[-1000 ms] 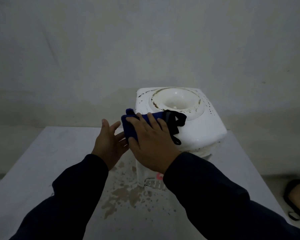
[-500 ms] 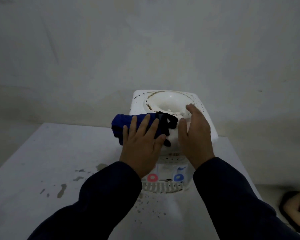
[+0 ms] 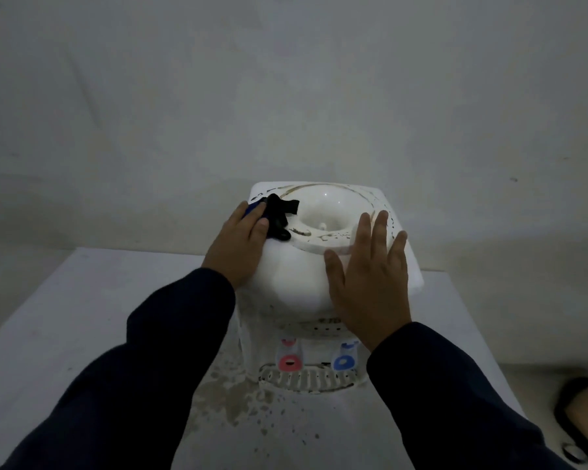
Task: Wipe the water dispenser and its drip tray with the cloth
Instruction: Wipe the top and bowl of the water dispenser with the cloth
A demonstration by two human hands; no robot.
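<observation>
Blue-black cloth [image 3: 279, 215]: mostly hidden under left hand [image 3: 240, 245], atop dispenser [image 3: 286, 279], left rear.
Left fingers [image 3: 248, 222]: flat, pressing cloth.
Right hand [image 3: 370, 269]: fingers straight, spread, resting on dispenser top.
Tray [image 3: 306, 379]: right end cut off by sleeve [image 3: 455, 385].

White table [image 3: 82, 317], matte top. Dispenser [image 3: 286, 283] stands on it, right of middle, toward the far edge. Drip tray [image 3: 306, 379] sits at the dispenser's front base, on the tabletop. Brownish stains [image 3: 231, 398] and specks spread before and left of the tray.
</observation>
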